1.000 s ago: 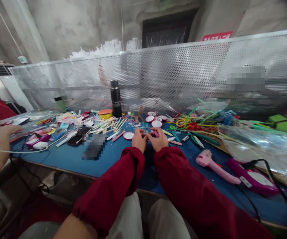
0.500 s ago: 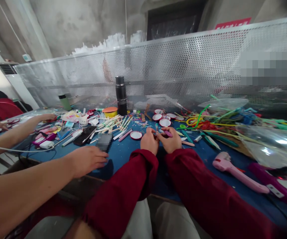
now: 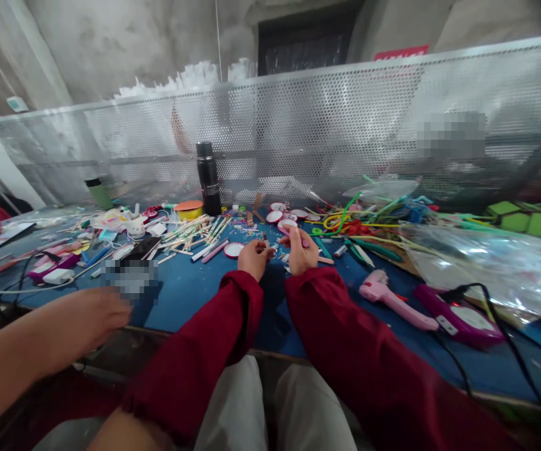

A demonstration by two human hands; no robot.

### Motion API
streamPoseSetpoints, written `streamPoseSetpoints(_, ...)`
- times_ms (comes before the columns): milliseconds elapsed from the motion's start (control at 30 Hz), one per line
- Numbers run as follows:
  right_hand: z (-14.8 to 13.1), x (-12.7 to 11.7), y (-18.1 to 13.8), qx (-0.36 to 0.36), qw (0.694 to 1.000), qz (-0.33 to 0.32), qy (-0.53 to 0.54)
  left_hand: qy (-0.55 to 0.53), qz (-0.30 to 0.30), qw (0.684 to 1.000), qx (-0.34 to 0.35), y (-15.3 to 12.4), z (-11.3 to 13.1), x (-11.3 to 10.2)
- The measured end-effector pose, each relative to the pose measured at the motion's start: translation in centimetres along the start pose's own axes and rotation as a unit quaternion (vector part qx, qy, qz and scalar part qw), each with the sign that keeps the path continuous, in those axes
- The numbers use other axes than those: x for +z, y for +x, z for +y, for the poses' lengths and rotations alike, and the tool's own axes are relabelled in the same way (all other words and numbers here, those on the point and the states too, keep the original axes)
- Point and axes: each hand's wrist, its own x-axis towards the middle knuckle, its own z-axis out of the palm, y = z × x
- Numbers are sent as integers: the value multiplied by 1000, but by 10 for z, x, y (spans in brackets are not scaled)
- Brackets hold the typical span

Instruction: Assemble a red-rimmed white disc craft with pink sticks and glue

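Note:
My left hand [image 3: 253, 258] is closed in a pinch on a small thin piece [image 3: 265, 239], too small to name. To its right, my right hand [image 3: 301, 252] is closed around a pink stick-like thing [image 3: 304, 243], partly hidden by the fingers. The right fingertips reach over a round white dish with a red rim [image 3: 287, 224]; whether they touch it I cannot tell. Small pale scraps [image 3: 277, 252] lie on the blue table between my hands. Another red-rimmed dish [image 3: 233, 250] lies just left of my left hand.
A co-worker's arm [image 3: 54, 326] reaches in from the left, near a dark phone [image 3: 139, 249]. Behind stand a black flask [image 3: 209, 181] and a pile of pale sticks [image 3: 195, 233]. On the right lie a pink gun-shaped tool [image 3: 397, 302], a purple device [image 3: 458, 319] and plastic bags [image 3: 491, 263].
My hands have moved apart, the right one reaching forward to the red-rimmed dishes. The view has turned right. The co-worker's near hand has drawn back to the left.

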Motion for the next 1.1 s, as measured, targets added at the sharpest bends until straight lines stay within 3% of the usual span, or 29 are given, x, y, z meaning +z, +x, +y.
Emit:
streamPoseSetpoints(233, 2, -6, -4, -101, 991, -14, -83, -30, -34, 998, 42, 6, -6, -6)
streamPoseSetpoints(667, 2, -3, -4, -92, 988, -70, -105, 31, -20, 998, 50, 2, 0, -6)
streamPoseSetpoints(900, 4, -4, -4, -110, 985, -49, -127, 12, -15, 999, 34, 3, -1, -5)
streamPoseSetpoints(1100, 2, -2, -6, -115, 982, -74, -132, -1, -17, 999, 32, 2, 2, -5)
